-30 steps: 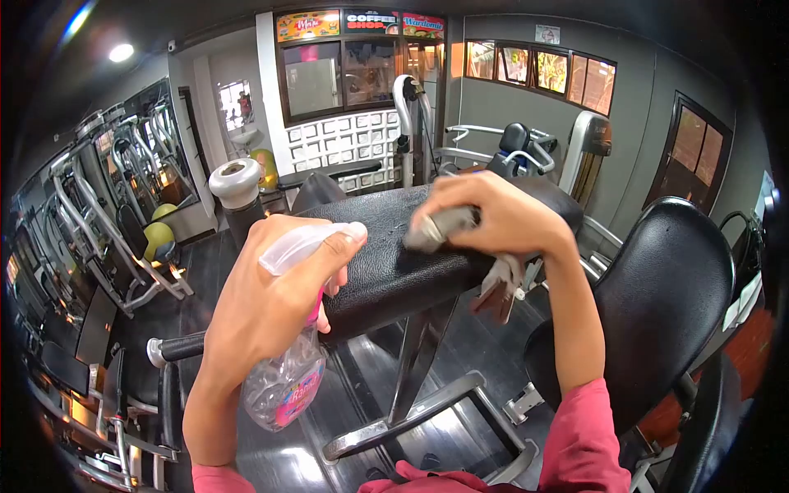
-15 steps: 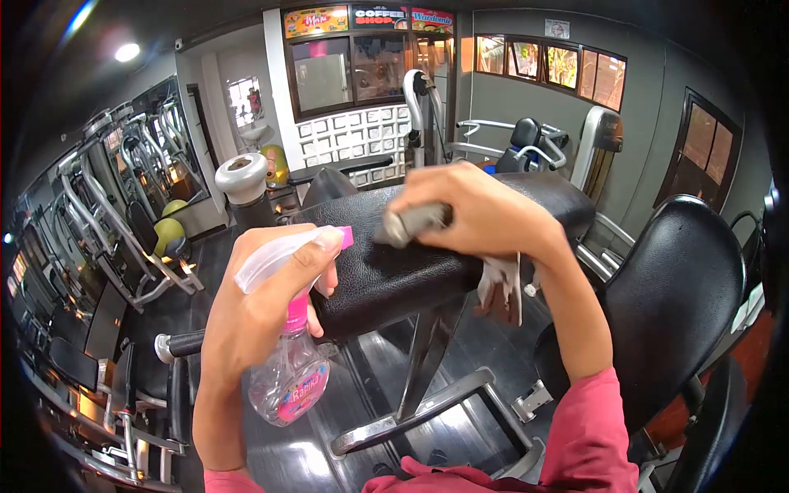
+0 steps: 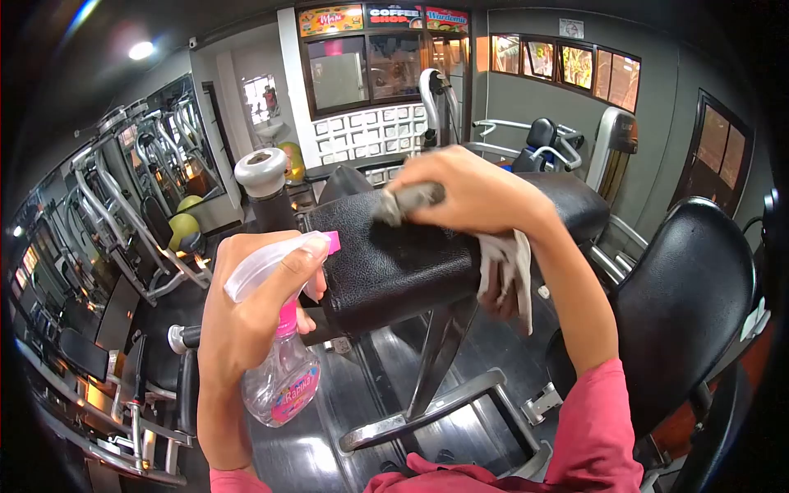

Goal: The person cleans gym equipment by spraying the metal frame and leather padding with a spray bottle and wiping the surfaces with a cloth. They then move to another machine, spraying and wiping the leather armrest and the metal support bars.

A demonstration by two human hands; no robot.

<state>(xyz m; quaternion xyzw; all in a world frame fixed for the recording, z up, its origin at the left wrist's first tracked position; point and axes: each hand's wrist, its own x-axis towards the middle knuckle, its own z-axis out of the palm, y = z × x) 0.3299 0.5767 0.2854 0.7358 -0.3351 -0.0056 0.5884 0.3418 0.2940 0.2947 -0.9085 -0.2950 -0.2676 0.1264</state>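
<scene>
My left hand [image 3: 246, 308] is wrapped round the neck of a clear spray bottle [image 3: 283, 382] with a pink collar and nozzle and a pink label. Its nozzle points right, over the near left corner of a black padded bench [image 3: 394, 283]. In my right hand [image 3: 468, 193] is a bunched grey-white cloth [image 3: 508, 275], pressed to the top of the pad. One end of the cloth sticks out past the fingers, blurred by motion; the other hangs down below the wrist over the pad's near edge.
A black seat back [image 3: 686, 287] stands close on the right. Left of the pad rises a post with a round grey cap [image 3: 261, 168]. Below lies a metal base frame [image 3: 427, 423] on the dark floor. Gym machines [image 3: 123, 222] line the left side.
The view has turned slightly left, so the room sits further right. My right hand has slid a little left along the pad with the cloth. The left hand keeps hold of the bottle.
</scene>
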